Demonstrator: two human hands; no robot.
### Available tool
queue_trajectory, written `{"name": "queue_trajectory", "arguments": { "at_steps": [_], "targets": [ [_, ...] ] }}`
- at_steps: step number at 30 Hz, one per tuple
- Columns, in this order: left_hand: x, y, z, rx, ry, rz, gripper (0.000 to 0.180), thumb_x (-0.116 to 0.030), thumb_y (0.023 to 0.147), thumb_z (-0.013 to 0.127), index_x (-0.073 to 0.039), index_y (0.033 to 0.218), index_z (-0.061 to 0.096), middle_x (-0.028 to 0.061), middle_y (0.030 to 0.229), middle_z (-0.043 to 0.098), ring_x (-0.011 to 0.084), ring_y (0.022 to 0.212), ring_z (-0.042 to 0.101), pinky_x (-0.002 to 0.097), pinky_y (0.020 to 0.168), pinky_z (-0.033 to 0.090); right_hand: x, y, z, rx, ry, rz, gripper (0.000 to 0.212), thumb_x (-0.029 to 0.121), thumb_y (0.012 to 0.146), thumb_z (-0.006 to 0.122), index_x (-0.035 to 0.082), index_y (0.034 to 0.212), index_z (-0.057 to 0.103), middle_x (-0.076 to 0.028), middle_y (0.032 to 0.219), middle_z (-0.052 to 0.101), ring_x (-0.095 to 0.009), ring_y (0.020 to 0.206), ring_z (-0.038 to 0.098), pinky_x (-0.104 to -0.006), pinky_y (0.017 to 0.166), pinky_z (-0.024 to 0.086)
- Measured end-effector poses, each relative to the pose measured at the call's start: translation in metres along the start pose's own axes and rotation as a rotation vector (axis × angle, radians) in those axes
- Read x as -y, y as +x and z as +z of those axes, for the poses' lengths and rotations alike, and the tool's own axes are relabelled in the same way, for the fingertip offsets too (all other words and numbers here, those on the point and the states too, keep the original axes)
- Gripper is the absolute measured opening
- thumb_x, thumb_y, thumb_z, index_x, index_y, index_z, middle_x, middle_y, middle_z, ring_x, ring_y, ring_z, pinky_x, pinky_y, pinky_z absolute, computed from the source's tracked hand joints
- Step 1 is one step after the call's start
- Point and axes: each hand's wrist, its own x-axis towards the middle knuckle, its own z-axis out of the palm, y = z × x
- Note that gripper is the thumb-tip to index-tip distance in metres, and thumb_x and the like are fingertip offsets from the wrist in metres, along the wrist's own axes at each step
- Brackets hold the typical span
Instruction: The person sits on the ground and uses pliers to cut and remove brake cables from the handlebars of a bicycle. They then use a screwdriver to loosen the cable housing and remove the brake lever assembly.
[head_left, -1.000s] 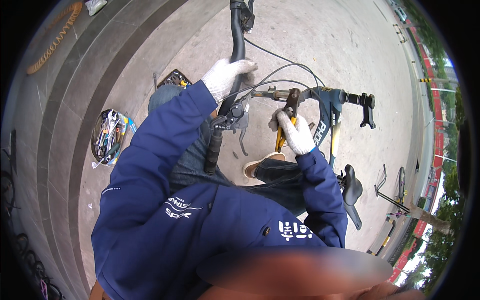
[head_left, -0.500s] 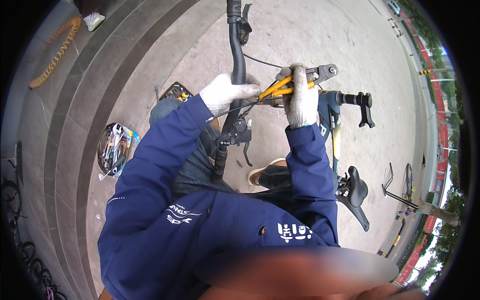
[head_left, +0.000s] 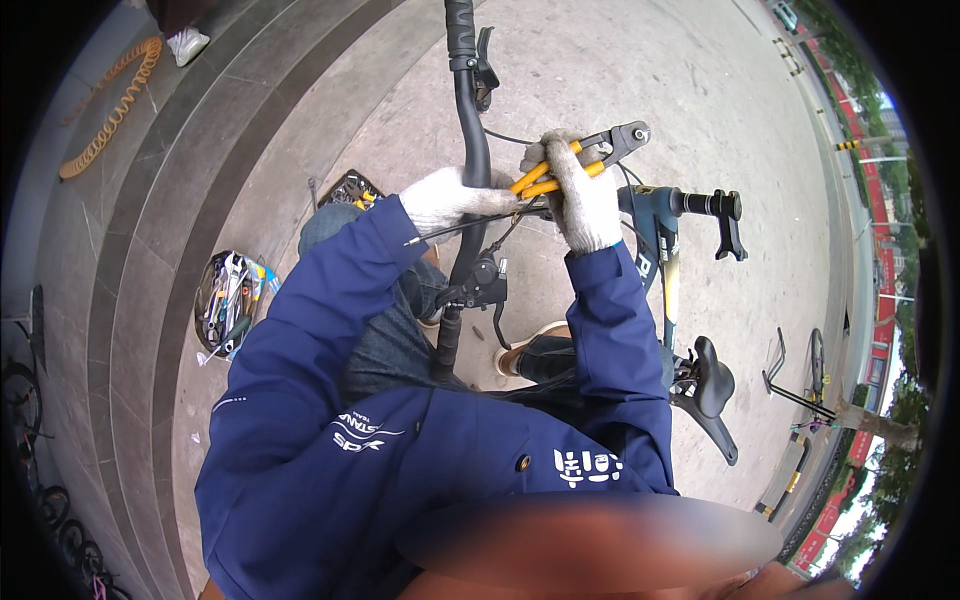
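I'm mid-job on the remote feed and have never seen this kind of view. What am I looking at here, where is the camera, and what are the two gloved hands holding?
The camera sits on the person's head and looks down, so the blue sleeves coming up from the bottom are their own arms. The wide lens bends straight edges near the rim.

There is no machine, only two hands in white work gloves. The right hand grips yellow-handled cutters, jaws pointing right. The left hand pinches a thin cable beside the black handlebar of a bicycle, whose blue frame and black saddle lie to the right.

On the paved ground to the left are a round tray of tools and a smaller tool case. A coiled orange hose lies on the steps.
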Motion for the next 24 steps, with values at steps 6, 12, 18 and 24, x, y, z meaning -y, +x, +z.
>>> {"name": "queue_trajectory", "arguments": {
  "at_steps": [6, 12, 18, 24],
  "targets": [
    [-0.002, -0.001, 0.005, 0.012, -0.008, -0.063, 0.032, -0.014, 0.093, 0.078, 0.005, 0.117, 0.069, 0.0082, 0.097, 0.069, 0.0133, 0.083, 0.063, 0.0271, 0.078, 0.052, 0.012, -0.002, 0.001, 0.047, -0.141, 0.035, 0.027, 0.02, 0.102, 0.069, -0.002, 0.119, 0.068, -0.014, 0.101, 0.075, -0.021, 0.089, 0.074, -0.0338, 0.08, 0.063],
    [0.003, 0.0, 0.005, 0.039, 0.01, -0.062, 0.033, -0.012, 0.09, 0.08, 0.003, 0.116, 0.067, 0.0066, 0.094, 0.067, 0.0132, 0.084, 0.064, 0.0266, 0.08, 0.052, 0.009, -0.006, 0.012, 0.072, 0.065, 0.014, 0.034, 0.017, 0.103, 0.067, -0.003, 0.131, 0.062, -0.017, 0.111, 0.074, -0.022, 0.09, 0.074, -0.032, 0.08, 0.063],
    [0.006, -0.006, 0.009, 0.148, 0.074, 0.146, 0.074, -0.039, 0.091, 0.083, -0.002, 0.146, 0.051, 0.0096, 0.117, 0.064, 0.0144, 0.096, 0.063, 0.0309, 0.085, 0.055, 0.015, -0.024, 0.01, 0.237, 0.273, 0.143, 0.041, 0.012, 0.103, 0.06, -0.003, 0.14, 0.052, -0.02, 0.119, 0.069, -0.021, 0.093, 0.071, -0.0304, 0.078, 0.062],
    [0.002, -0.005, 0.014, -0.046, 0.219, 0.175, 0.069, -0.074, 0.087, 0.071, -0.006, 0.1, 0.063, -0.0009, 0.08, 0.057, 0.0093, 0.073, 0.053, 0.0263, 0.068, 0.045, 0.038, -0.043, 0.0, 0.138, -0.092, -0.078, 0.031, 0.015, 0.104, 0.051, -0.002, 0.129, 0.059, -0.015, 0.089, 0.07, -0.011, 0.067, 0.058, -0.0228, 0.055, 0.044]
  ]
}}
